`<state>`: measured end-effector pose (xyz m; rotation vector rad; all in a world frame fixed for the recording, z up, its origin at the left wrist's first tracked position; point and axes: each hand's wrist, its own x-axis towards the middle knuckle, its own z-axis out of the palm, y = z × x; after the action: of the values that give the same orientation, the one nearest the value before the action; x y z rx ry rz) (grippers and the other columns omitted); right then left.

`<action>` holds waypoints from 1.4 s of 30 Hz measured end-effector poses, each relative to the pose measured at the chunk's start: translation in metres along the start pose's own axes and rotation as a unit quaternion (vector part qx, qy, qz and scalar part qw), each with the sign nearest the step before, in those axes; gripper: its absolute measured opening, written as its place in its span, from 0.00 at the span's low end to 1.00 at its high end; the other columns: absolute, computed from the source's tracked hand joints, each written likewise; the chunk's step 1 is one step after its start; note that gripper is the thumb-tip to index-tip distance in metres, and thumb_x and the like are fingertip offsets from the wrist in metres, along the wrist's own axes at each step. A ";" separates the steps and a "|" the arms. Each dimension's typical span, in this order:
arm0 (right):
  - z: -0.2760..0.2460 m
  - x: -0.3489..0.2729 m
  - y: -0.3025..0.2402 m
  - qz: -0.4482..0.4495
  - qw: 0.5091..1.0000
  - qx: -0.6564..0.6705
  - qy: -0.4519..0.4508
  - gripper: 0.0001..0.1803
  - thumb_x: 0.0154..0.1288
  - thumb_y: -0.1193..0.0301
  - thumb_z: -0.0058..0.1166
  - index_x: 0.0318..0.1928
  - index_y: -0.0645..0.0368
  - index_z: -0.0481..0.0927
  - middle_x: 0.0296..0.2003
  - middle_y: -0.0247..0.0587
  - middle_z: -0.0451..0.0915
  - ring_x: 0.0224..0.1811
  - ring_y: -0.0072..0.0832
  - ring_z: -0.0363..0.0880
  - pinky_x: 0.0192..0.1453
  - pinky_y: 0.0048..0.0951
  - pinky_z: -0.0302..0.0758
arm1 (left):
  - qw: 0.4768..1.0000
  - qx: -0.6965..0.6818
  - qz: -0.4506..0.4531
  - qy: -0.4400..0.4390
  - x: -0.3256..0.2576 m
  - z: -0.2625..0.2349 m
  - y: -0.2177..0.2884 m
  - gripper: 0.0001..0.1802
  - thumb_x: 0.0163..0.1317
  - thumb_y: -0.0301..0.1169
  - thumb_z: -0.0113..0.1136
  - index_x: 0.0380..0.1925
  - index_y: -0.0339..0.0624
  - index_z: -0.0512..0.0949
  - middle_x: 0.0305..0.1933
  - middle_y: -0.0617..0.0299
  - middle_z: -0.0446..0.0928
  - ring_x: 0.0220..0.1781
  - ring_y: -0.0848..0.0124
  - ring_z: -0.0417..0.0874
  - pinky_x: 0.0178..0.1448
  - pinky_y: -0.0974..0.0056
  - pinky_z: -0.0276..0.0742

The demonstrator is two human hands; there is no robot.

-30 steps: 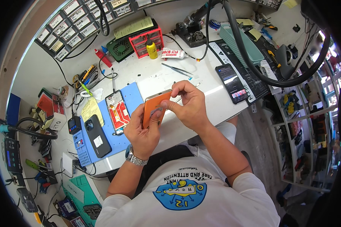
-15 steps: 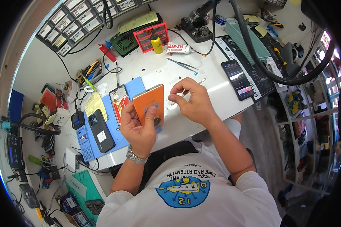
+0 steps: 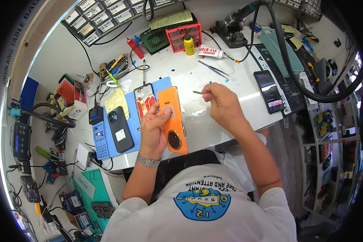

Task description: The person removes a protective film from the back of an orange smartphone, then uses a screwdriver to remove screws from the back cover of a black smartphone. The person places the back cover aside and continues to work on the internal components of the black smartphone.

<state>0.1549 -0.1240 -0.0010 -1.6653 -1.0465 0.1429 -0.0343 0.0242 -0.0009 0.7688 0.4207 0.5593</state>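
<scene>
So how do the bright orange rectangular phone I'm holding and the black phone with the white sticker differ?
The bright orange rectangular phone is held up in your left grip, while the black rectangular phone with a white sticker lies on the flat blue mat. The orange phone's round dark camera sits at the end nearer you; the black phone's camera cluster sits at the far end. Both show their backs.

Tweezers and an opened phone mark a repair workshop.

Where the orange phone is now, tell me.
In the head view, the orange phone is just left of centre, held in the left hand, right of the opened phone.
</scene>
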 end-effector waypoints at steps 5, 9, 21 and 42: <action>-0.006 0.002 -0.036 -0.154 0.981 -0.093 0.079 0.10 0.68 0.78 0.68 0.47 0.52 0.90 0.31 0.36 0.82 0.36 0.35 0.83 0.39 0.37 0.80 | 0.999 0.050 0.015 0.009 -0.007 0.009 -0.004 0.28 0.75 0.19 0.67 0.72 0.30 0.71 0.58 0.48 0.89 0.56 0.66 0.93 0.63 0.60 0.91; -0.004 -0.005 -0.043 -0.146 0.976 -0.142 0.081 0.09 0.68 0.76 0.70 0.46 0.51 0.91 0.31 0.34 0.81 0.35 0.33 0.82 0.36 0.35 0.79 | 0.994 0.098 0.053 0.003 -0.010 0.014 -0.008 0.31 0.74 0.19 0.69 0.74 0.29 0.70 0.59 0.49 0.89 0.58 0.69 0.91 0.65 0.61 0.89; 0.011 -0.011 -0.043 -0.176 0.945 -0.232 0.150 0.06 0.64 0.73 0.71 0.42 0.56 0.88 0.31 0.33 0.80 0.32 0.32 0.79 0.32 0.33 0.76 | 0.956 0.227 0.185 0.006 -0.016 0.022 -0.017 0.34 0.74 0.18 0.69 0.77 0.24 0.68 0.63 0.50 0.86 0.61 0.71 0.89 0.66 0.65 0.87; 0.014 -0.003 -0.026 -0.063 0.991 0.028 0.111 0.03 0.61 0.77 0.71 0.35 0.61 0.91 0.26 0.37 0.88 0.22 0.25 0.81 0.27 0.27 0.75 | 0.980 0.150 0.127 -0.003 -0.019 0.022 -0.019 0.33 0.73 0.17 0.69 0.76 0.25 0.70 0.63 0.48 0.87 0.61 0.68 0.90 0.67 0.62 0.87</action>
<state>0.1308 -0.1162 0.0139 -1.5203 -0.9669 -0.0930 -0.0313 -0.0101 0.0019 1.1239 0.4085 0.7420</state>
